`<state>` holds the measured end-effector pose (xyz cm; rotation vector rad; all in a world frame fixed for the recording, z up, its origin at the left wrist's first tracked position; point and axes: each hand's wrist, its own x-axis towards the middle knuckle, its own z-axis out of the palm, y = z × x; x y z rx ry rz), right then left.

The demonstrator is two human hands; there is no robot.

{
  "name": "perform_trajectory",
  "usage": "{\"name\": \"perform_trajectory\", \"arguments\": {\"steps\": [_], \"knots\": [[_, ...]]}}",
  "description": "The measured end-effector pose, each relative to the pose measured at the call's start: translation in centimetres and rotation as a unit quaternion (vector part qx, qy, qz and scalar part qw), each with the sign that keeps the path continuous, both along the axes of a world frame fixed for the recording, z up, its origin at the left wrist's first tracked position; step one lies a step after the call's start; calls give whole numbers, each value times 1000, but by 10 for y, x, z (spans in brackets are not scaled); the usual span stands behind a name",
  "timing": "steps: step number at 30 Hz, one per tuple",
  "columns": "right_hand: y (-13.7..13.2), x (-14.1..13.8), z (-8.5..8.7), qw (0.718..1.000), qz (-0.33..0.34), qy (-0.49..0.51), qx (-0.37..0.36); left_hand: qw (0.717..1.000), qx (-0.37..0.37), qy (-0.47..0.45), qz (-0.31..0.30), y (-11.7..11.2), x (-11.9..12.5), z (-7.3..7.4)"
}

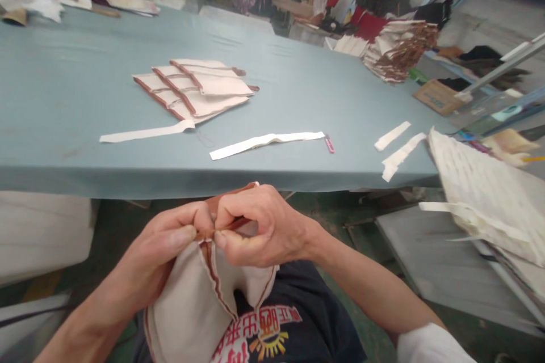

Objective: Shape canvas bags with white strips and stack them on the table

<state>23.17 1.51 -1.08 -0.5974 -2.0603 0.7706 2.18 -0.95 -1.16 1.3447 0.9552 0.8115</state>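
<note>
A cream fabric piece with brown edging hangs between my hands, below the table's front edge and over my lap. My left hand pinches its brown-trimmed upper edge beside a seam. Close against it, my right hand pinches the same edge, thumb and forefinger pressed together just right of that seam. From the pinched spot an open-looking brown-lined seam runs down the piece. Whether anything small sits between the fingertips is hidden. Part of the brown edging rises behind my knuckles.
On the blue-green table lie stacked cream pieces with brown edges, white strips and a small pink tool. Cream sheets stand at the right. A big bundle and a cardboard box sit at the far right.
</note>
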Motion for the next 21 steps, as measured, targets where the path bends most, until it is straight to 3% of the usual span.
{"name": "perform_trajectory", "arguments": {"steps": [2, 5, 8, 12, 17, 21], "knots": [[2, 3, 1, 999, 9, -9, -38, 1000, 7, -6, -9, -1, -3, 1], [7, 9, 4, 987, 73, -18, -145, 993, 94, 62, -45, 0, -5, 8], [15, 13, 0, 940, 186, 25, -284, 976, 174, 109, -66, 3, -3, 15], [19, 11, -13, 872, 246, 93, -413, 990, 121, 57, -40, 1, -3, 7], [19, 10, -20, 853, 261, 94, -443, 999, 25, -11, -25, -4, -5, -13], [22, 11, -13, 867, 251, 85, -423, 998, 49, 1, -25, -1, -1, -11]]}}
